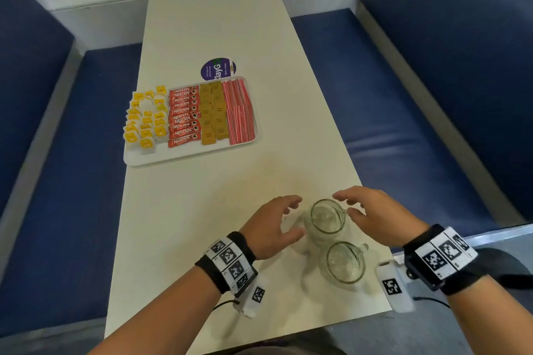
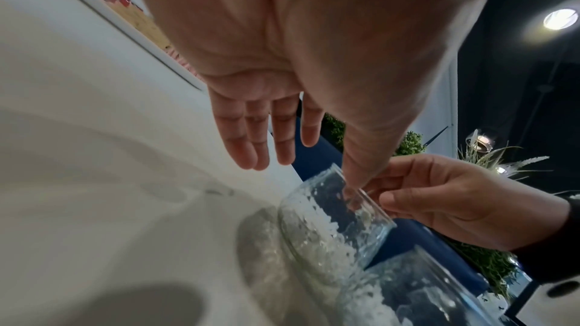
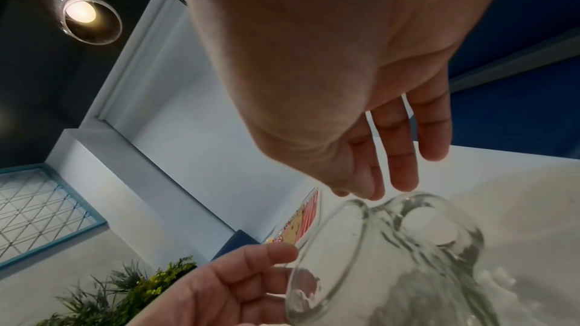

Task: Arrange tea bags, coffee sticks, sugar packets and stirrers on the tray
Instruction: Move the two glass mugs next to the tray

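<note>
Left hand: our left hand (image 1: 272, 225) hovers just left of the far glass mug (image 1: 326, 220), fingers spread and relaxed, gripping nothing; in the left wrist view the thumb seems to brush the rim, though we cannot tell if it truly touches.
Right hand: our right hand (image 1: 375, 215) hangs just right of the same mug, fingers loose and apart over its handle side, with nothing in its grasp.
Near mug: a second glass mug (image 1: 343, 264) stands just behind the far glass mug, on our side, nearly touching it.
Tray: the tray (image 1: 161, 160) sits well beyond the far glass mug and to its left, on the table (image 1: 219, 23).
Tray contents, left to right: tea bags (image 1: 145, 121), coffee sticks (image 1: 183, 117), sugar packets (image 1: 213, 112), stirrers (image 1: 240, 111), each in its own column.
Progress: we judge the arranging all but done; the tea bags look loosest.
Doing the step well: if we lift the far mug, we should close both palms evenly on its sides, raise it straight up, and keep clear of the near one, since glass on glass could chip.
</note>
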Action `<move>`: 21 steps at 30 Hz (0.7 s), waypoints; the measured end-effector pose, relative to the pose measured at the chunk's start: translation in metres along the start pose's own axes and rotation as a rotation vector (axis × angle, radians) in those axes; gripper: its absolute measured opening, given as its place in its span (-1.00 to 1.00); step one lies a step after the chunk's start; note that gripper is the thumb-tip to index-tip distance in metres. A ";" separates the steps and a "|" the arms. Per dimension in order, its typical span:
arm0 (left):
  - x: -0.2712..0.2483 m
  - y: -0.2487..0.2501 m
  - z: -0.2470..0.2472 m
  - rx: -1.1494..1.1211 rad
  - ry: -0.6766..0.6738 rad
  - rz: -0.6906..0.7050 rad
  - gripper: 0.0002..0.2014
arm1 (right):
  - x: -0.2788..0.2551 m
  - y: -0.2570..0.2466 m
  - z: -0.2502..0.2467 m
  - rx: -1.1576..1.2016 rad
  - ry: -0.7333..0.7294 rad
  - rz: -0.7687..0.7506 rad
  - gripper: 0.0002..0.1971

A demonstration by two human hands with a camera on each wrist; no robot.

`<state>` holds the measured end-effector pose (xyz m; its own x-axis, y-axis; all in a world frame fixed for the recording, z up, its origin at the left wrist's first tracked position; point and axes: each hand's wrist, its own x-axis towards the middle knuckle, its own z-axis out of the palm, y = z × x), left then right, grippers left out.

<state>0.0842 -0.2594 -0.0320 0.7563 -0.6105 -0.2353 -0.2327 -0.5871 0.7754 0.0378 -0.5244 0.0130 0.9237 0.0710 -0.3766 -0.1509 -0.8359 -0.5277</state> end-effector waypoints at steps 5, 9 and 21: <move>0.009 0.006 0.014 -0.015 -0.022 -0.025 -0.37 | 0.003 0.010 0.004 -0.067 -0.035 0.007 -0.62; 0.011 0.008 0.019 -0.045 -0.020 -0.046 -0.38 | 0.004 0.013 0.004 -0.069 -0.044 0.036 -0.69; 0.011 0.015 0.015 -0.159 0.062 -0.090 -0.21 | 0.009 0.008 -0.006 0.062 0.054 -0.034 -0.80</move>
<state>0.0803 -0.2830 -0.0314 0.8070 -0.5228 -0.2748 -0.0667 -0.5430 0.8371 0.0477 -0.5336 0.0104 0.9461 0.0678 -0.3168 -0.1392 -0.7979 -0.5865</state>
